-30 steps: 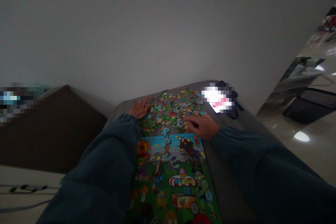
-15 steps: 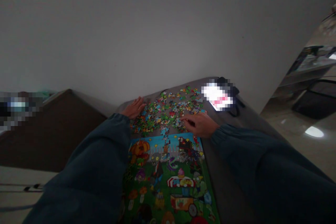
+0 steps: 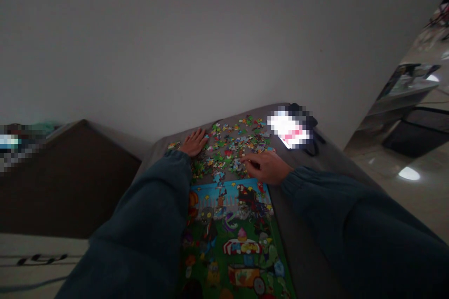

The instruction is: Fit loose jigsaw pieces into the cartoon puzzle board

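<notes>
Loose jigsaw pieces (image 3: 228, 147) in many colours lie scattered on a grey padded surface (image 3: 301, 224). My left hand (image 3: 193, 143) rests flat at the left side of the pile, fingers spread, with a few pieces just past its fingertips. My right hand (image 3: 266, 167) is curled at the pile's lower right, its fingertips among the pieces. Whether it pinches a piece is hidden. Below both hands lies a colourful cartoon picture sheet (image 3: 233, 238) of a garden scene, its left part covered by my left sleeve (image 3: 140, 224).
A smartphone (image 3: 288, 128) with a bright, pixelated screen lies beyond the pieces, with a black cable (image 3: 311, 148) beside it. A grey wall (image 3: 210, 42) rises behind. A dark brown object (image 3: 70, 182) stands left. A shiny floor (image 3: 410, 182) and a dark mesh container (image 3: 417, 133) lie right.
My left hand has slid rightward across the pieces. The view has shifted slightly, and my right hand stays nearly in place at the pile's edge.
</notes>
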The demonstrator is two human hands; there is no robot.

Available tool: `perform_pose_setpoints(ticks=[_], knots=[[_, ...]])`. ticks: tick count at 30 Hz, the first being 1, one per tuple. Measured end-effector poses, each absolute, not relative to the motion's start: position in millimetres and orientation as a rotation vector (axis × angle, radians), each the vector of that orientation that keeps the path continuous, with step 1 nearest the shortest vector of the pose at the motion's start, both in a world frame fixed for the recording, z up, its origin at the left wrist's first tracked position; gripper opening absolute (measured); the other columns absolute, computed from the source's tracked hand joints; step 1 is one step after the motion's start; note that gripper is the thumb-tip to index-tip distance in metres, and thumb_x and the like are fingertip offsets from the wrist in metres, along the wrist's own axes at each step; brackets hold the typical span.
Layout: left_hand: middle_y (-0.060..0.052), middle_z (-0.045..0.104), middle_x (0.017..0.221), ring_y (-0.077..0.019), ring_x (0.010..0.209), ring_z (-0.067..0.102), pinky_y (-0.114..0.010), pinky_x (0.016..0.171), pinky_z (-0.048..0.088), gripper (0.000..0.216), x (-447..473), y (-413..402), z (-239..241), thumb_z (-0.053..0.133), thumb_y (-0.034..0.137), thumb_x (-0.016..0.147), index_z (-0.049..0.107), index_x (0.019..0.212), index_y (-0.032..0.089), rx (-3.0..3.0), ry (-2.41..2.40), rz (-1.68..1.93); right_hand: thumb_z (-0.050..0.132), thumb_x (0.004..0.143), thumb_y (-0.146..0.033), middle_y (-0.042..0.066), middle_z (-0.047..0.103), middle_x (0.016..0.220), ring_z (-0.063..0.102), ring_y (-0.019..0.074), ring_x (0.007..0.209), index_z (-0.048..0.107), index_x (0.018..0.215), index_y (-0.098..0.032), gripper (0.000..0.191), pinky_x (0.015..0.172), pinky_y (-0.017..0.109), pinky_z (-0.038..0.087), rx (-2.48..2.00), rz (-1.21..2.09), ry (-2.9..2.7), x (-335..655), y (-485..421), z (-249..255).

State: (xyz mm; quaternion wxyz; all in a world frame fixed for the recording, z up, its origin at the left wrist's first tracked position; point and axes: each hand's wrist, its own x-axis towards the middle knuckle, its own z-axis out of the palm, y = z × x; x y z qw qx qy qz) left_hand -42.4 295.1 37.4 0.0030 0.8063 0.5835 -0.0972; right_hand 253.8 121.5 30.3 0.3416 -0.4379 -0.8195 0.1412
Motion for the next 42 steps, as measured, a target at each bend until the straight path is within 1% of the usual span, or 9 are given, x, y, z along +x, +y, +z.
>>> perform_pose_setpoints(ticks=[7,12,16,21,24,29,32,37,42], knots=[[-0.011,0.011,0.164,-0.0277,0.151,0.006,-0.055,0.121,0.007,0.065,-63.3,289.9,48.0,0.019,0.051,0.102,0.014,0.158,0.017,2.528,1.884,-0.346,0.045,0.089,-0.03,0.0,0.068,0.062,0.06,0.0128,0.055,0.074,0.103,-0.022,0.033,0.057,0.025,0.037,-1.162,0.387,-2.114,254.2,121.5,29.6],[-0.01,0.004,0.165,-0.0247,0.151,-0.001,-0.047,0.122,0.006,0.071,-42.8,261.0,57.9,0.009,0.052,0.101,0.008,0.158,0.01,2.62,1.772,-0.338,0.046,0.089,-0.029,0.0,0.07,0.066,0.061,0.0131,0.056,0.074,0.103,-0.021,0.032,0.059,0.025,0.038,-1.131,0.395,-2.112,252.4,123.0,28.5],[-0.006,0.0,0.165,-0.0193,0.151,-0.002,-0.04,0.122,0.008,0.074,-8.5,233.7,48.4,0.009,0.057,0.1,0.001,0.158,0.013,2.674,1.597,-0.358,0.046,0.089,-0.029,0.0,0.068,0.063,0.058,0.0123,0.053,0.074,0.102,-0.02,0.032,0.057,0.025,0.037,-1.132,0.407,-2.103,252.1,123.4,27.2],[-0.005,0.002,0.165,-0.0232,0.151,0.001,-0.051,0.121,0.01,0.068,1.5,229.1,42.5,0.006,0.054,0.1,0.001,0.159,0.019,2.606,1.609,-0.398,0.048,0.089,-0.028,0.0,0.066,0.06,0.051,0.0106,0.048,0.074,0.101,-0.02,0.03,0.053,0.025,0.035,-1.157,0.413,-2.088,252.7,122.6,28.6],[-0.008,0.003,0.165,-0.0267,0.151,0.001,-0.055,0.12,0.009,0.069,-6.4,235.8,52.6,0.007,0.052,0.1,0.001,0.158,0.016,2.587,1.644,-0.405,0.049,0.089,-0.026,0.0,0.064,0.058,0.048,0.0101,0.046,0.074,0.1,-0.02,0.028,0.052,0.026,0.033,-1.155,0.431,-2.09,252.6,122.1,29.8],[-0.009,-0.002,0.164,-0.0223,0.151,-0.004,-0.047,0.122,0.006,0.071,6.5,226.9,58.2,0.004,0.052,0.1,0.002,0.158,0.01,2.675,1.54,-0.352,0.048,0.09,-0.026,-0.001,0.065,0.06,0.051,0.0101,0.049,0.073,0.1,-0.021,0.028,0.054,0.026,0.034,-1.142,0.448,-2.083,252.0,122.7,28.9],[-0.008,0.002,0.164,-0.019,0.151,-0.002,-0.04,0.123,0.006,0.073,23.7,215.4,50.3,0.005,0.055,0.1,0.006,0.158,0.01,2.724,1.402,-0.363,0.047,0.089,-0.027,-0.001,0.065,0.06,0.05,0.0099,0.048,0.074,0.101,-0.02,0.03,0.054,0.025,0.033,-1.143,0.454,-2.074,252.1,123.6,28.2],[-0.011,0.004,0.164,-0.0218,0.152,0.002,-0.044,0.122,0.007,0.073,32.0,210.7,42.7,0.008,0.054,0.101,0.008,0.157,0.007,2.742,1.343,-0.38,0.048,0.088,-0.027,0.0,0.064,0.059,0.048,0.0106,0.049,0.074,0.102,-0.017,0.031,0.055,0.026,0.033,-1.156,0.458,-2.08,252.5,123.3,29.4],[-0.011,0.007,0.164,-0.0231,0.152,0.003,-0.045,0.122,0.008,0.073,17.7,207.0,52.3,0.009,0.056,0.101,0.011,0.157,0.009,2.745,1.359,-0.37,0.048,0.088,-0.025,0.001,0.066,0.064,0.05,0.0116,0.052,0.074,0.102,-0.017,0.031,0.058,0.026,0.033,-1.149,0.451,-2.083,253.4,122.4,31.2]])
